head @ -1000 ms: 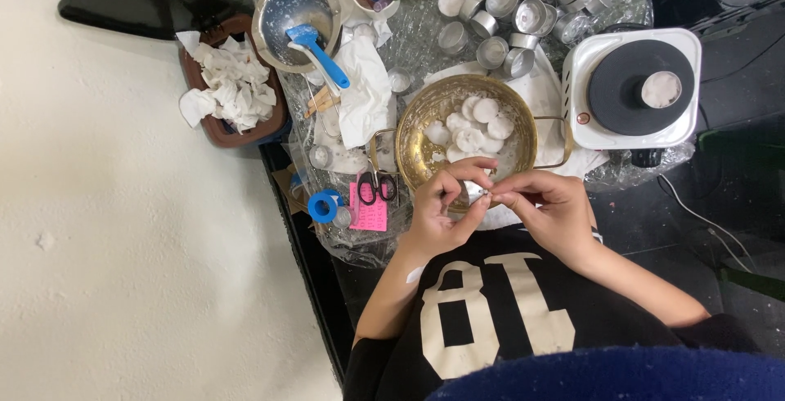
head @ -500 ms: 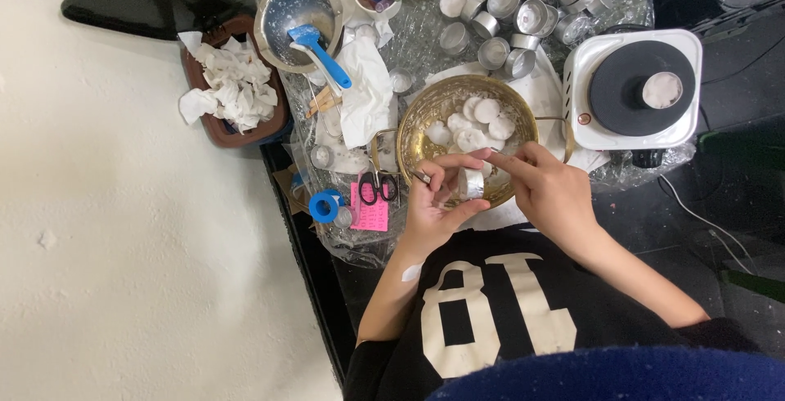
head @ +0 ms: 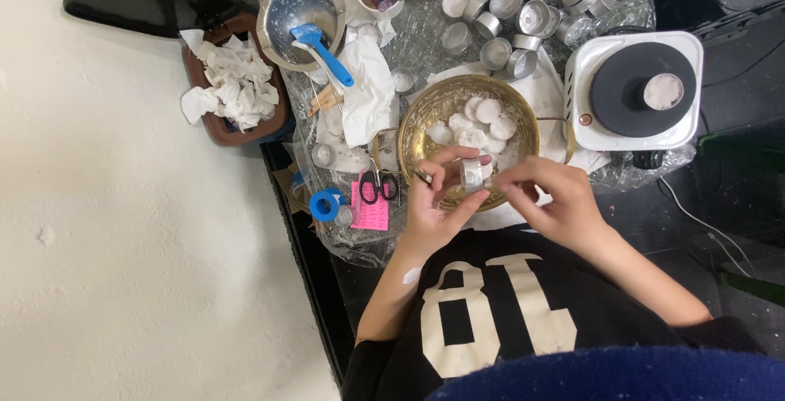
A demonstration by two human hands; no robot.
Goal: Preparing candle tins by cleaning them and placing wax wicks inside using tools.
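1. From my end, the left hand (head: 433, 205) has its grip pinched around a small metal tealight cup (head: 472, 175), thumb and fingers on its sides, held right over the near rim of the brass bowl (head: 425, 119). The right hand (head: 552, 201) has its fingertips pressed together at the cup's right edge; what they're pinching is too small for me to make out.
2. Labels and packaging: a pink sticky note (head: 372, 205) lies flat on the table by the scissors (head: 378, 186), a blue tape roll (head: 326, 203) just left of it. The table is wrapped in crinkly clear plastic.
3. Hard to see: something thin and dark sticks out of the left hand, can't tell what. The far cups are cut off by the top edge.
4. Counts: roughly six white wax discs (head: 488, 111) in the bowl, a dozen or so empty metal cups (head: 531, 17) beyond it, one white hotplate (head: 634, 90) with a single wax disc on it, one steel pot (head: 298, 13) with a blue spatula (head: 323, 49), one brown tray (head: 237, 98) of crumpled tissues.
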